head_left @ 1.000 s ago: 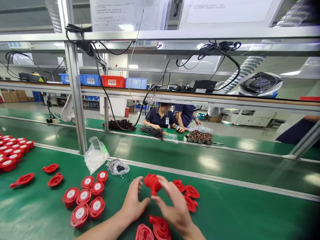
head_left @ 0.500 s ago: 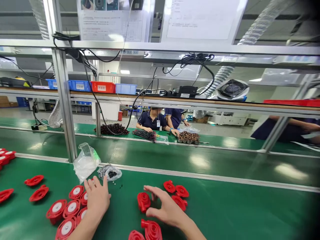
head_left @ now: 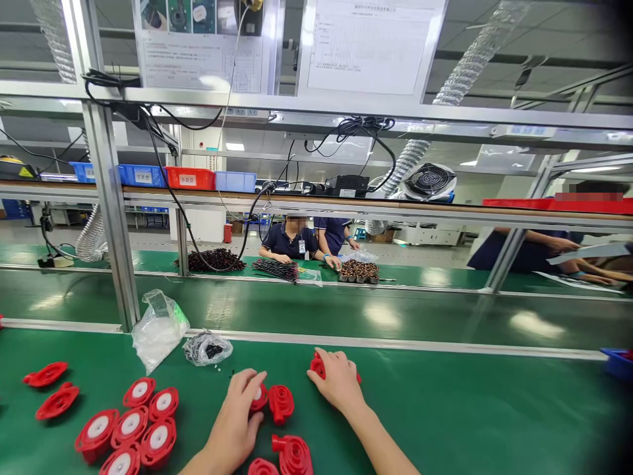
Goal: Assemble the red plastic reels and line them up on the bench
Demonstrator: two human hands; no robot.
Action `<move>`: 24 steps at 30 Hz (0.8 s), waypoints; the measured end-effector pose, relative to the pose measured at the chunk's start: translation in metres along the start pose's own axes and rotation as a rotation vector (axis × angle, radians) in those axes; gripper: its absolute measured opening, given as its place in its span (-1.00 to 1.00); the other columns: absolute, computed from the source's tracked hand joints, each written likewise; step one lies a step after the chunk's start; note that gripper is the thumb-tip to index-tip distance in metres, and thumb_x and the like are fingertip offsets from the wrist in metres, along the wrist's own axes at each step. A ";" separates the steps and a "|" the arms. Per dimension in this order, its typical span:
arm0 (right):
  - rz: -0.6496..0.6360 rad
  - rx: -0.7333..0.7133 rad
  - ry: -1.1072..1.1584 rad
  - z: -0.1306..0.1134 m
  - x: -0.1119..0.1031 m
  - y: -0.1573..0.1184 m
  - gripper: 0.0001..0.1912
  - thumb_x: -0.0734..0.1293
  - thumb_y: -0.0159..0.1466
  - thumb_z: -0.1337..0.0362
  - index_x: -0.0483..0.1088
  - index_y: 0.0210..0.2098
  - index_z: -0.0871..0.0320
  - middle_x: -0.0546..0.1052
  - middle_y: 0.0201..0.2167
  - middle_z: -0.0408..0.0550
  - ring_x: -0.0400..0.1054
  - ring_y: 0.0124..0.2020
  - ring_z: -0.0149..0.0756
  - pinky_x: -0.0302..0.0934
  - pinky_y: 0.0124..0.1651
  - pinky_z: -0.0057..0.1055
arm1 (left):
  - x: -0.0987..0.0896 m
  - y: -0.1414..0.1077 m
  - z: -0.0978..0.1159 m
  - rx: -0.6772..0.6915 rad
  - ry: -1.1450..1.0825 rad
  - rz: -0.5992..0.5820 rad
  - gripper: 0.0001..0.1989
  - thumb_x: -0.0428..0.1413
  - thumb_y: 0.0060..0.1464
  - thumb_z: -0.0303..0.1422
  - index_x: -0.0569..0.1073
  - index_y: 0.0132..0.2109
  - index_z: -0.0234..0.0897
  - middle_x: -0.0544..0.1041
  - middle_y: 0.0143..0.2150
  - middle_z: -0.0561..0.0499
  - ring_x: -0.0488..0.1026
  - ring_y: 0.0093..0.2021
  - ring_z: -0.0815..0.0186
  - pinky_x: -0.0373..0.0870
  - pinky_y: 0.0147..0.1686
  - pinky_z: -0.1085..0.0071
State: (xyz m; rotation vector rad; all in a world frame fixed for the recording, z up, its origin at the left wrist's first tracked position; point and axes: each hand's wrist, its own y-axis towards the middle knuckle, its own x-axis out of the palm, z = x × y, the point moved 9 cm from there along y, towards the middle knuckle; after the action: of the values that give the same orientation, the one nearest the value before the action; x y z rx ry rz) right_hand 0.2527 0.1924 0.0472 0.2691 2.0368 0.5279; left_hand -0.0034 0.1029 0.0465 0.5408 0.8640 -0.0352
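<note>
My left hand [head_left: 235,419] is curled round a red round housing with a white disc [head_left: 259,398], which its fingers partly hide. Just right of it stands a red spouted housing [head_left: 281,403], and nearer me are another red spouted housing [head_left: 295,455] and a red part [head_left: 262,467] cut off by the frame's edge. Farther right, my right hand [head_left: 339,381] closes from above over red plastic covers [head_left: 318,366]. Red shows on both sides of its fingers; how many pieces lie under the palm is hidden.
Several red housings with white discs [head_left: 130,425] are grouped at left, beside two loose red covers [head_left: 58,401]. Plastic bags [head_left: 159,333] lie by the metal post [head_left: 111,218]. Co-workers sit and stand across the green bench [head_left: 445,409]. A blue bin [head_left: 617,364] edges in at right.
My left hand has moved right from the white-disc group and now has a white-disc housing by the spouted one. My right hand has gone up and right onto the red covers. The view has shifted right.
</note>
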 end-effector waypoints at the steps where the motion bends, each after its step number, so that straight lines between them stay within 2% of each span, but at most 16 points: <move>1: -0.002 -0.014 0.031 -0.004 0.000 -0.001 -0.51 0.41 0.19 0.18 0.46 0.11 0.11 0.60 -0.03 0.14 0.34 0.09 0.21 0.14 0.17 0.13 | -0.003 0.000 -0.007 -0.040 -0.067 0.042 -0.24 0.11 -0.01 -0.56 0.31 0.38 -0.16 0.35 0.35 -0.17 0.25 0.37 0.06 0.19 0.42 0.05; 4: 0.000 -0.021 0.161 -0.013 -0.001 -0.004 -0.55 0.42 0.12 0.22 0.49 0.02 0.11 0.56 -0.08 0.12 0.42 -0.02 0.10 0.24 0.06 -0.04 | -0.004 0.001 -0.028 -0.176 -0.216 0.100 -0.24 0.21 -0.07 -0.45 0.33 0.33 -0.25 0.44 0.25 -0.22 0.33 0.31 0.00 0.20 0.39 -0.01; 7: 0.009 0.019 0.350 -0.017 -0.006 -0.006 -0.75 0.44 0.10 0.13 0.49 -0.26 0.11 0.52 -0.25 0.00 0.42 -0.24 -0.08 0.29 -0.11 -0.19 | 0.003 0.006 -0.037 -0.261 -0.482 0.093 -0.40 0.25 -0.03 -0.30 0.42 0.19 -0.28 0.53 0.17 -0.21 0.44 0.22 0.01 0.32 0.30 0.06; 9: 0.031 0.083 0.509 -0.015 -0.011 -0.006 -0.69 0.45 0.14 -0.01 0.42 -0.37 0.10 0.47 -0.36 -0.07 0.35 -0.33 -0.18 0.28 -0.19 -0.26 | 0.007 0.011 -0.036 -0.270 -0.745 0.090 -0.36 0.31 -0.02 -0.15 0.40 0.18 -0.29 0.57 0.11 -0.21 0.50 0.13 0.04 0.41 0.20 0.14; 11: 0.047 0.180 0.693 -0.009 -0.013 -0.007 -0.57 0.40 0.21 -0.14 0.36 -0.37 0.11 0.41 -0.46 -0.13 0.27 -0.44 -0.29 0.22 -0.33 -0.34 | 0.011 0.014 -0.035 -0.289 -0.967 0.092 -0.24 0.37 -0.06 -0.05 0.36 0.21 -0.29 0.60 0.02 -0.20 0.55 -0.02 0.10 0.49 0.01 0.22; 13: 0.010 0.286 0.883 -0.007 -0.009 -0.010 -0.50 0.34 0.25 -0.21 0.33 -0.37 0.12 0.32 -0.56 -0.21 0.09 -0.59 -0.42 0.03 -0.52 -0.44 | 0.015 0.013 -0.035 -0.347 -1.089 0.092 -0.16 0.43 -0.14 -0.01 0.37 0.22 -0.30 0.61 -0.04 -0.17 0.53 -0.16 0.19 0.46 -0.19 0.33; 15: -0.072 0.359 1.061 -0.010 -0.001 -0.013 -0.48 0.35 0.22 -0.23 0.33 -0.37 0.14 0.30 -0.59 -0.22 -0.05 -0.65 -0.49 -0.16 -0.58 -0.48 | 0.017 0.011 -0.033 -0.398 -1.147 0.093 -0.13 0.47 -0.21 -0.03 0.42 0.20 -0.32 0.60 -0.06 -0.14 0.48 -0.24 0.27 0.39 -0.30 0.41; 16: -0.119 0.379 1.144 -0.014 0.004 -0.014 -0.49 0.38 0.19 -0.21 0.36 -0.37 0.16 0.34 -0.56 -0.18 -0.03 -0.65 -0.50 -0.17 -0.58 -0.49 | 0.016 0.010 -0.031 -0.411 -1.163 0.095 -0.15 0.49 -0.22 -0.04 0.45 0.18 -0.33 0.59 -0.08 -0.12 0.44 -0.27 0.31 0.36 -0.32 0.43; 20: -0.221 0.412 1.393 -0.028 0.015 -0.019 -0.58 0.49 0.08 -0.01 0.46 -0.30 0.22 0.51 -0.38 0.02 0.16 -0.53 -0.45 0.03 -0.51 -0.48 | 0.015 0.007 -0.027 -0.443 -1.213 0.103 -0.23 0.52 -0.26 -0.10 0.56 0.09 -0.37 0.57 -0.16 -0.07 0.39 -0.30 0.36 0.37 -0.30 0.45; 24: -0.228 0.428 1.498 -0.032 0.024 -0.022 -0.63 0.55 0.07 0.10 0.51 -0.28 0.25 0.56 -0.32 0.05 0.16 -0.52 -0.48 0.06 -0.50 -0.51 | 0.021 0.008 -0.031 -0.439 -1.173 0.085 -0.21 0.53 -0.33 -0.12 0.57 0.06 -0.38 0.60 -0.14 -0.12 0.44 -0.27 0.27 0.40 -0.33 0.41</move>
State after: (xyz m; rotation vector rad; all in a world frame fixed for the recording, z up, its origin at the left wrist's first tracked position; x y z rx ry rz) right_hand 0.2133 0.1747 0.0323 -0.2203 3.5758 0.0598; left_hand -0.0100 0.1279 0.0179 0.0753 -0.3033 -0.0721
